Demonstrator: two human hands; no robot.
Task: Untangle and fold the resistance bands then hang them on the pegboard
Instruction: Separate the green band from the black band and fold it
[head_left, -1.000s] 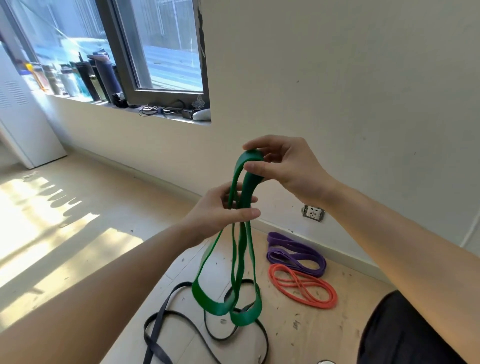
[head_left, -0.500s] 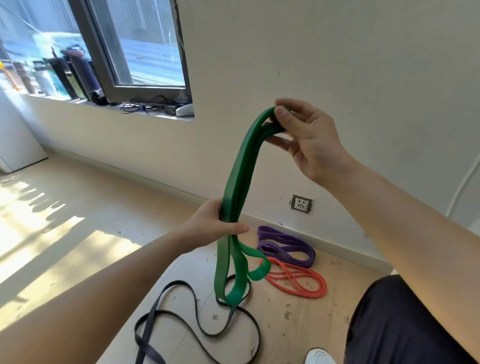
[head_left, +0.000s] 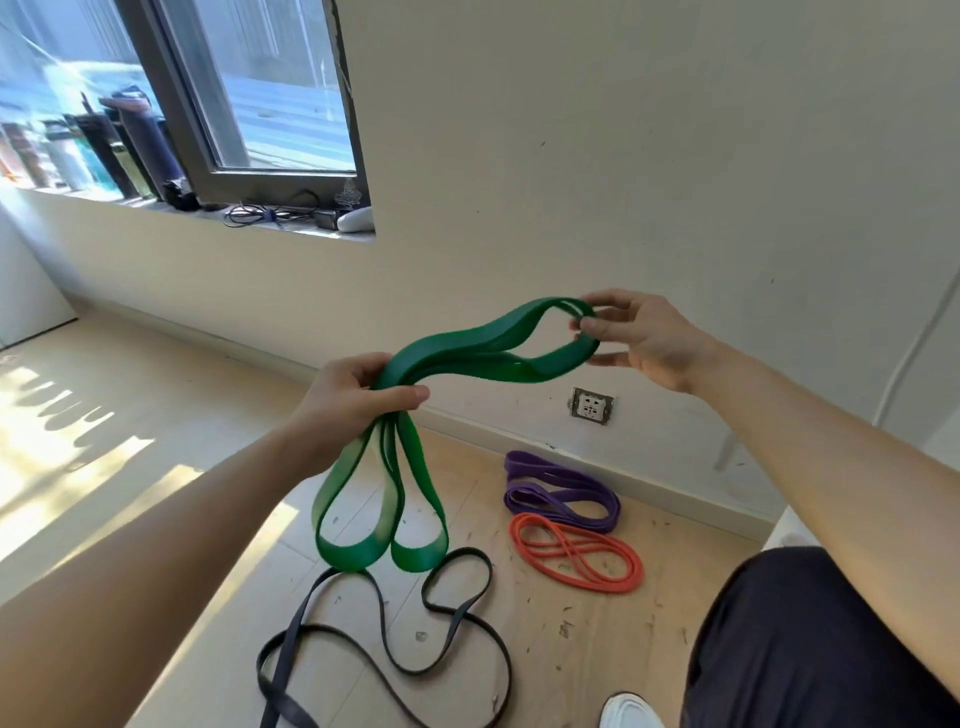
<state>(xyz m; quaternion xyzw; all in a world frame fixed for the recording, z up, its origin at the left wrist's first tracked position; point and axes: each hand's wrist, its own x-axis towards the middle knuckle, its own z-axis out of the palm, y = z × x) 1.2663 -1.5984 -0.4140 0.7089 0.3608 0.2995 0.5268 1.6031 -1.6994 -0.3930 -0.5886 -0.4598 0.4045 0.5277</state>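
A wide green resistance band is doubled over several times and held in the air between my hands. My left hand grips the bundle near its middle, thumb across the top; two loops hang down below it. My right hand pinches the far looped end with thumb and fingertips. On the floor lie a purple band, an orange band and a long black band in loose curves. No pegboard is in view.
A white wall with a socket stands ahead. The window sill at upper left carries bottles and cables. My dark trouser leg and white shoe are at lower right. The floor is scattered with small debris.
The right hand has swung the band's top end down and to the right, so the band now lies nearly level instead of upright. The left hand keeps its grip.
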